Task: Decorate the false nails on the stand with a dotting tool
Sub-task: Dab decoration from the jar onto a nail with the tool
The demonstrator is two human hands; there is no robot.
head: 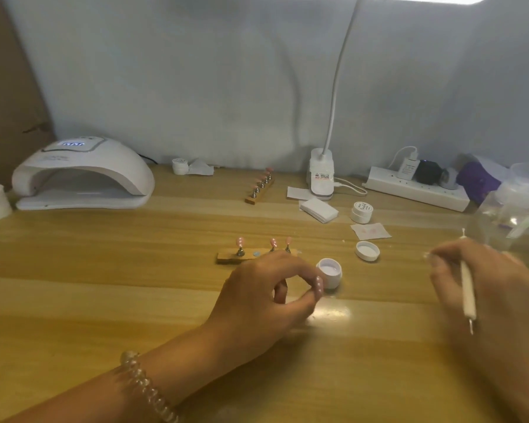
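A: State of left hand (pixel 266 290)?
B: Centre frame, pinching a pink dotted false nail (pixel 318 285) beside the open jar (pixel 329 272).
A: And right hand (pixel 489 288)?
B: Lower right, blurred, gripping the dotting tool (pixel 468 290). The stand (pixel 226 257) sits just above the left hand and bears three nails (pixel 240 241).

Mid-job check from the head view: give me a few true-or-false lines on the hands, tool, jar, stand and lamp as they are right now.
1. The right hand holds the dotting tool. True.
2. The left hand holds nothing. False: it pinches a pink nail with white dots.
3. The jar beside the left hand is open, and a lid lies apart from it. True.
4. The near stand carries five nails. False: it carries three.
5. The display on the lamp is dark. False: it is lit.
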